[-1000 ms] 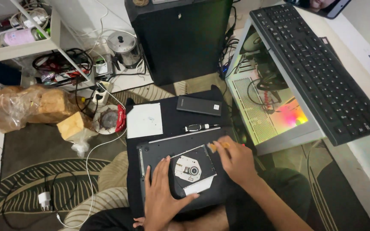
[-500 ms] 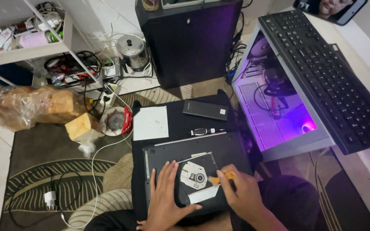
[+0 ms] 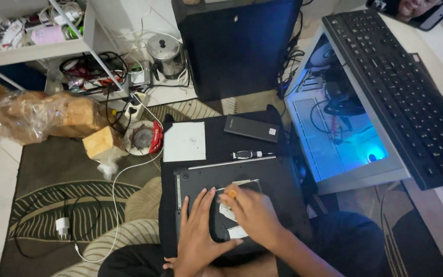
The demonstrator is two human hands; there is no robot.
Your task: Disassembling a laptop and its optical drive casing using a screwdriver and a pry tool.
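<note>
A dark laptop (image 3: 273, 179) lies upside down on my lap, its bottom cover partly open over a metal drive bay (image 3: 229, 215). My left hand (image 3: 196, 231) lies flat on the laptop's base, fingers spread, just left of the bay. My right hand (image 3: 255, 213) sits over the bay, fingers closed round a small orange-handled screwdriver (image 3: 230, 193) whose tip I cannot see. Above the laptop on a black mat lie a second small screwdriver (image 3: 247, 154), a black slab-shaped device (image 3: 252, 128) and a white sheet (image 3: 184, 141).
A glass-sided computer case (image 3: 344, 138) glowing blue stands at right under a desk with a black keyboard (image 3: 411, 97). A black tower (image 3: 237, 46) stands behind. At left: a wrapped brown bundle (image 3: 42, 115), a power strip (image 3: 134, 102), a white charger with cable (image 3: 63, 225), a cluttered shelf (image 3: 37, 48).
My right hand slid left from the laptop's right side onto the drive bay, now hiding the round disc part. The case light went from pink-purple to blue. The view shifted slightly.
</note>
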